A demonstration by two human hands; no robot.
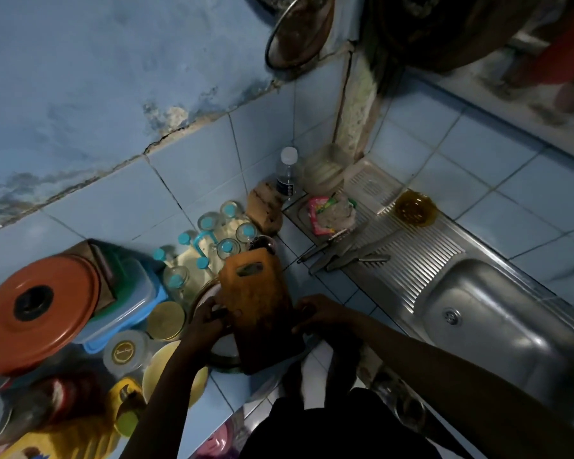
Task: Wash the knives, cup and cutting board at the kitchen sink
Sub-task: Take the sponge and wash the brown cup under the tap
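Board [256,303]: brown wood, slot handle at its far end, held tilted over the tiled worktop [338,289], left of the sink [497,323]. Its near part overlaps a round pan [224,357].

Left hand [209,321]: fingers curled round the board's left edge, gripping it.

Right hand [325,314]: fingers curled over the board's right edge, gripping it.

Knives [348,255]: several, lying side by side at the left edge of the ribbed drainer [411,260], handles toward the worktop; well apart from the board.

Cup [415,207]: amber, see-through, upright on the far part of the drainer, close to the tiled wall.

Packet [332,210]: pink and green, crumpled, on the drainer just beyond the knives.

Bottle [287,173]: clear, white cap, upright in the far corner.

Glasses [226,233]: a cluster with blue bottoms, upturned, beyond the board.

Red lid [40,309]: large, round, black knob, on stacked plastic boxes at the left.

Sink: steel, drain visible in the basin, to the right.
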